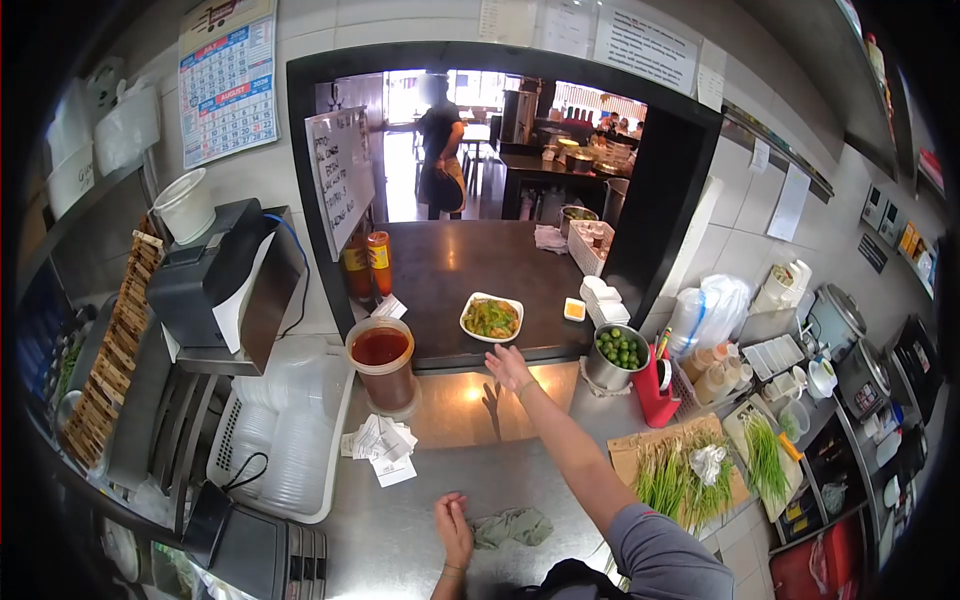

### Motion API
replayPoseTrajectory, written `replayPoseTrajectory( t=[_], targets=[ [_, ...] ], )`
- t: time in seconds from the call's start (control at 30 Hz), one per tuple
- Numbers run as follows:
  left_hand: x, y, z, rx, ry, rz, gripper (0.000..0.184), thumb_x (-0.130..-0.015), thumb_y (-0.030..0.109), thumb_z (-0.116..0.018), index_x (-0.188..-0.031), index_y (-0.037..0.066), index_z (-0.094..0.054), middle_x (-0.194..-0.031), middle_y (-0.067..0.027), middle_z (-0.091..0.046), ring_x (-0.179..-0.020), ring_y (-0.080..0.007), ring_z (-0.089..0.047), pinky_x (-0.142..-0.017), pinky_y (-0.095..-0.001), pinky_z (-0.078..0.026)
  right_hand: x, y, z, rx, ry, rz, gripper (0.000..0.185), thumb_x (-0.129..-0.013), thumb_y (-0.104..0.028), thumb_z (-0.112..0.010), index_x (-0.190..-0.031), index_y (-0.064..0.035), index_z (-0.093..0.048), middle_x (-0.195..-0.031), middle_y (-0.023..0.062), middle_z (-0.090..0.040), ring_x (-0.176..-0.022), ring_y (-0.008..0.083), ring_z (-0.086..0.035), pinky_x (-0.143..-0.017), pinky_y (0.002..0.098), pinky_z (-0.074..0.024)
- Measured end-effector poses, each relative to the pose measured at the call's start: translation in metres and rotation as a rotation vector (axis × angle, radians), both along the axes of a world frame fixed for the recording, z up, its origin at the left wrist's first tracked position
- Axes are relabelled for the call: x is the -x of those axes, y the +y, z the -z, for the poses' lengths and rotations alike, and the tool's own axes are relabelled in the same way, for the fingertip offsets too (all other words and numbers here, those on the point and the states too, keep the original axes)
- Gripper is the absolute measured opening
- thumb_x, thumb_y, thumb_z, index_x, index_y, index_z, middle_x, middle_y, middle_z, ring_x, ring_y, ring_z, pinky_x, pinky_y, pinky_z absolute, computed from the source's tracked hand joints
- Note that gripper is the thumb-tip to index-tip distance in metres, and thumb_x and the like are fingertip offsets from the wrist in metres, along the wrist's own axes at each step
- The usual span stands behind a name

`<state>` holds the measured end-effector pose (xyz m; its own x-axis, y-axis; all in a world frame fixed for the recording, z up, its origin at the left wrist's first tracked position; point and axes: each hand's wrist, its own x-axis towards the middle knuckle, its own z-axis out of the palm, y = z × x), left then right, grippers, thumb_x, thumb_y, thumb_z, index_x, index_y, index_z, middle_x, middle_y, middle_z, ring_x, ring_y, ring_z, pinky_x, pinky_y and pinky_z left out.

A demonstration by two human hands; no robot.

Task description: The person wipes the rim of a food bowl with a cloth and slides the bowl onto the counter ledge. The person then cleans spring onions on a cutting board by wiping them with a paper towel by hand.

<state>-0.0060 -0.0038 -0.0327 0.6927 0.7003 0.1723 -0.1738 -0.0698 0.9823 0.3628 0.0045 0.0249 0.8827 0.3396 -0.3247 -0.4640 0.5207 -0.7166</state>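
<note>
A white bowl of cooked green vegetables [491, 317] stands on the dark pass-through counter [450, 270]. Just in front of its near edge is my right hand [512, 369], arm stretched forward, fingers extended with nothing in them; a small gap shows between fingertips and bowl. My left hand [454, 530] hovers low over the steel worktop [400, 520], fingers loosely bent and holding nothing I can see. Beside it lies a crumpled grey-green cloth [512, 529]. A small white dish of orange sauce [574, 310] sits to the right of the bowl.
Left: a tub of red-brown liquid [381, 365], paper slips [382, 446], sauce bottles [379, 264] and a bin of plastic containers [285, 440]. Right: a pot of green citrus fruits [618, 352], a red holder [655, 388] and cut green stalks [680, 480]. A person [441, 150] stands beyond the opening.
</note>
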Motion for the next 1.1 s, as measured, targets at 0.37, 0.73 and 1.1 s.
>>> replayPoseTrajectory(
  t=[0.37,0.73,1.1],
  targets=[
    [0.047,0.003,-0.024,-0.82,0.325,0.475,0.025,-0.068,0.016,-0.071,-0.086,0.003,-0.06,-0.083,-0.0118,-0.056,-0.078,-0.0302,-0.055,-0.071,-0.0372,-0.045,0.274,-0.208,0.015,0.807,-1.197,-1.016,0.023,-0.078,-0.018,-0.065,-0.096,-0.0064,-0.058,-0.087,0.0032,-0.056,-0.087,0.0192,-0.054,-0.076,0.0297,-0.0438],
    [0.029,-0.062,-0.042,-0.572,0.303,0.464,0.012,-0.073,0.003,-0.065,-0.075,-0.003,-0.054,-0.069,-0.0148,-0.055,-0.061,-0.0275,-0.052,-0.059,-0.0343,-0.041,0.313,-0.213,0.051,0.976,-0.968,-0.26,0.025,-0.078,-0.004,-0.047,-0.1,-0.0032,-0.058,-0.107,0.016,-0.054,-0.104,0.0362,-0.049,-0.085,0.0422,-0.0422],
    [0.005,-0.137,-0.083,-0.775,0.304,0.21,0.036,-0.068,0.002,-0.07,-0.1,0.001,-0.054,-0.108,-0.0203,-0.052,-0.104,-0.033,-0.051,-0.089,-0.0386,-0.039,0.255,-0.424,-0.01,1.325,-1.033,0.352,0.046,-0.073,-0.012,-0.065,-0.118,-0.01,-0.053,-0.118,0.0152,-0.047,-0.11,0.0333,-0.044,-0.092,0.0417,-0.0365]
  ],
)
